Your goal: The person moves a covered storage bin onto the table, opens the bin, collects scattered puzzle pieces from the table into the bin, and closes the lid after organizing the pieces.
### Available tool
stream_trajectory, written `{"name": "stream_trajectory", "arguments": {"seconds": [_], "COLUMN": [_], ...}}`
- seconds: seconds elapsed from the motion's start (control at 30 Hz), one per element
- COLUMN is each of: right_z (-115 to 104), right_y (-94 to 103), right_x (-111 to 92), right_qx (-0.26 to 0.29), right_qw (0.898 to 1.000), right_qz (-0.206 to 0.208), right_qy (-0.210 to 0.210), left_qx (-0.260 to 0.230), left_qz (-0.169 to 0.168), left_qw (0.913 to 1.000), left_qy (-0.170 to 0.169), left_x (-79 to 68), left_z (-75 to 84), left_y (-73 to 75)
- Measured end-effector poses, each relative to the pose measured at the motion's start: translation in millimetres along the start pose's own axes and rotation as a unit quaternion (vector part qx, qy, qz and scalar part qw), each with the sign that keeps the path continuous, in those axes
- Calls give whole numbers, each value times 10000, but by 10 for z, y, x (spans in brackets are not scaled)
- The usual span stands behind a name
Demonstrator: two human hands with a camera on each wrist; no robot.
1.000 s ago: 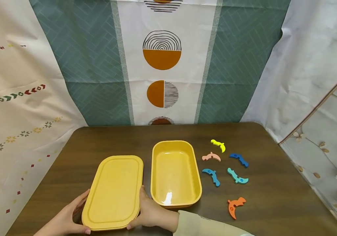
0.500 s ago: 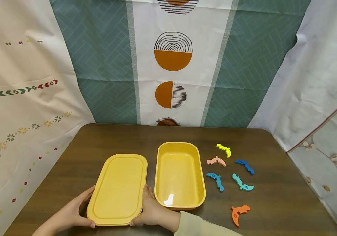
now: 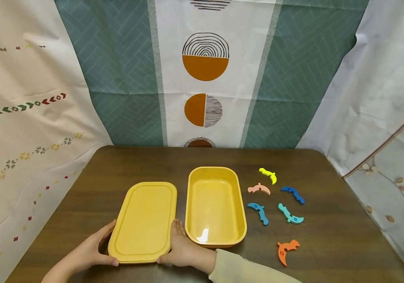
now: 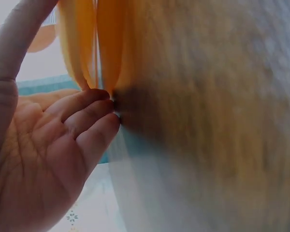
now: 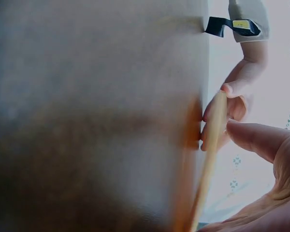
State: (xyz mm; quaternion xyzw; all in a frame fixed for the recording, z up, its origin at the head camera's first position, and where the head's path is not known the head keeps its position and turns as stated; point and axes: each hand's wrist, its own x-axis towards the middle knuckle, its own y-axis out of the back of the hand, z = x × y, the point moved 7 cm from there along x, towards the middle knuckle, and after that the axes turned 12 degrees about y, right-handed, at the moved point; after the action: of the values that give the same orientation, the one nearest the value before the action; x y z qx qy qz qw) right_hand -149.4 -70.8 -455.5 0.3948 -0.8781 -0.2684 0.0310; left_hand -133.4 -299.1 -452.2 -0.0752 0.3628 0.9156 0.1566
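A flat yellow lid (image 3: 146, 220) with rounded corners lies low over the left part of the brown table, held from both sides. My left hand (image 3: 90, 251) grips its near-left corner, the thumb at the near edge and the fingers along the left side. At the opposite near corner, my right hand (image 3: 185, 247) holds the lid between thumb and fingers. The left wrist view shows my left fingertips (image 4: 101, 96) at the lid's rim, close to the tabletop. In the right wrist view my right thumb reaches the pale lid edge (image 5: 215, 130). A yellow box (image 3: 214, 208) stands uncovered beside my right hand.
Several small curved pieces lie right of the box: yellow (image 3: 268, 175), pink (image 3: 259, 189), dark blue (image 3: 294, 194), blue (image 3: 259, 213), teal (image 3: 290, 214) and orange (image 3: 286, 251). Patterned cloths hang behind and beside the table (image 3: 134, 161).
The lid and both hands have shifted slightly away from me relative to the box. The head view has turned a little. The box and the curved pieces stay where they were.
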Motion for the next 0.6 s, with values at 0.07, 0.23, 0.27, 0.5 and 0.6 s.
{"name": "stream_trajectory", "arguments": {"seconds": [0.07, 0.23, 0.27, 0.5, 0.6], "right_z": [-4, -4, -7, -22, -18], "right_y": [-6, -4, -7, -11, -18], "right_x": [4, 12, 13, 17, 12], "right_qx": [-25, -101, -93, 43, 115], "right_qw": [10000, 9999, 9999, 10000, 9999], "right_qz": [20, 84, 88, 71, 51], "right_qy": [11, 39, 42, 41, 92], "left_qx": [127, 224, 234, 222, 197], "left_qz": [76, 143, 142, 136, 178], "left_qw": [9998, 9995, 9995, 9994, 9993], "left_qy": [100, 165, 167, 243, 251], "left_x": [-4, 2, -2, -20, -26], "left_z": [4, 33, 36, 38, 46], "left_y": [1, 0, 3, 10, 11]}}
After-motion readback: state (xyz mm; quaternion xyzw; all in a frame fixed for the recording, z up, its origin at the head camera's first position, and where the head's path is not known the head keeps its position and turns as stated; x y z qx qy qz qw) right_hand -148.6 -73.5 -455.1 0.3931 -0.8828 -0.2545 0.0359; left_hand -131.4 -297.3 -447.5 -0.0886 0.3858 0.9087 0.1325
